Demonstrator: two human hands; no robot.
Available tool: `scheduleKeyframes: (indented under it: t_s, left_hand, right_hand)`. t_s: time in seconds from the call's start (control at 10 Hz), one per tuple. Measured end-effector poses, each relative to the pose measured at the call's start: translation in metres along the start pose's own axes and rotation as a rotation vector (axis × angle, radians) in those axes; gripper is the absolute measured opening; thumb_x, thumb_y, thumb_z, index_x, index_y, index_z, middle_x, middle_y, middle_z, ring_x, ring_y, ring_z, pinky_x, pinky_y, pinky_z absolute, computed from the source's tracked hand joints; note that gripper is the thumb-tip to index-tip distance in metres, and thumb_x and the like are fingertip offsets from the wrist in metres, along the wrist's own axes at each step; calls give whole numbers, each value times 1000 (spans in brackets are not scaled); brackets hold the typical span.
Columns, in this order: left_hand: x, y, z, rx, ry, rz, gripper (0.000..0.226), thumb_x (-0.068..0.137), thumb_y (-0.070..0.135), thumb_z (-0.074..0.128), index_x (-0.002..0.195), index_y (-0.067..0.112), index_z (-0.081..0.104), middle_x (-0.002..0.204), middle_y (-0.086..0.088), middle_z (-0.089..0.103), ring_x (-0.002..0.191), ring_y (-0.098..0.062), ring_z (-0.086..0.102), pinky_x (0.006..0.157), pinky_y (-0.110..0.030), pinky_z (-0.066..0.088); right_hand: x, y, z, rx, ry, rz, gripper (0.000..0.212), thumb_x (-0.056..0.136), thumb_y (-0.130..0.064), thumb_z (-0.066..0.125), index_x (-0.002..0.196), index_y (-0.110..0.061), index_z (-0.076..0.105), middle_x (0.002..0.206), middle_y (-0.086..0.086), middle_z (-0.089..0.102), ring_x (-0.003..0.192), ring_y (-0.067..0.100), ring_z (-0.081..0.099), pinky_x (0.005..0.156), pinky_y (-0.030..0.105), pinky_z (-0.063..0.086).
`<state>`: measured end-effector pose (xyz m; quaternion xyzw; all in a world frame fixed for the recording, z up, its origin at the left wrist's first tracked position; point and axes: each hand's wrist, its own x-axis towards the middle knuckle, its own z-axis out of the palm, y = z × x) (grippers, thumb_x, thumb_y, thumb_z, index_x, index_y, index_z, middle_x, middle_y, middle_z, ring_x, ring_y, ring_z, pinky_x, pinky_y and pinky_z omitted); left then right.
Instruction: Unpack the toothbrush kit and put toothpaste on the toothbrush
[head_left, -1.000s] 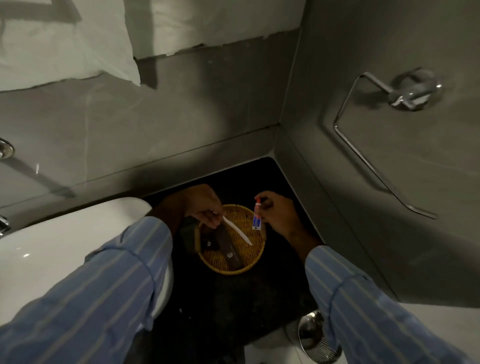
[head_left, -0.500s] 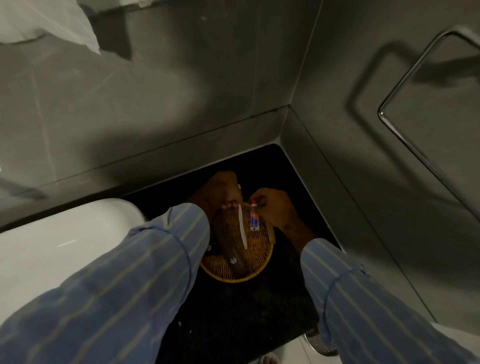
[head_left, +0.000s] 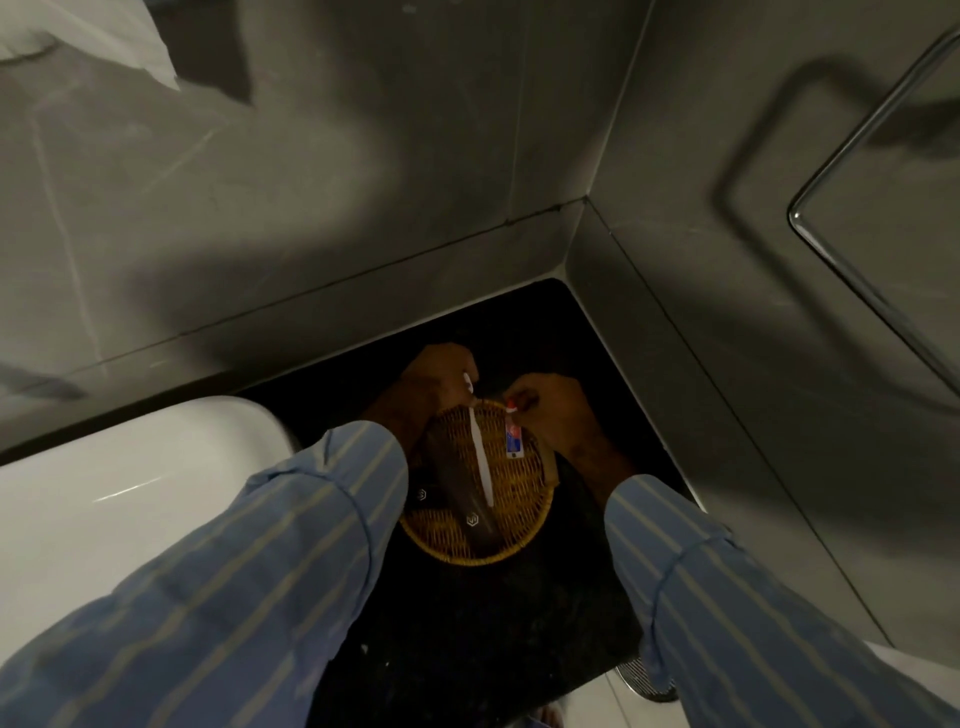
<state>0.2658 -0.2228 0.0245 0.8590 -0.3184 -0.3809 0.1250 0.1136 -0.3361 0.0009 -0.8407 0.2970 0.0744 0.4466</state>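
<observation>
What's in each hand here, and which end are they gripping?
Left hand holds the white toothbrush near its head end. Right hand holds the small toothpaste tube by its red cap end.

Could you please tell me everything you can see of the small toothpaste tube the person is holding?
The small white toothpaste tube with a red and blue label looks like soft plastic. It hangs almost upright, its red cap end uppermost between the fingers of the right hand, its flat crimped end pointing down over the round woven wicker basket. Whether the cap is on or loosened cannot be told. Only that hand touches it; the slim white toothbrush hangs just beside it, apart.
</observation>
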Motion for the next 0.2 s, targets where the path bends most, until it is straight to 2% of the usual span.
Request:
scheduleKeyframes:
  t_s: [0.2]
  left_hand:
    - [-7, -3, 7, 10, 65, 0, 59, 82, 19, 77, 136, 9, 56, 137, -14, 59, 126, -29, 56, 102, -34, 45]
  right_hand:
    - [-7, -5, -2, 41, 16, 60, 45, 81, -17, 76, 125, -12, 63, 113, 8, 69, 102, 21, 67, 87, 29, 54]
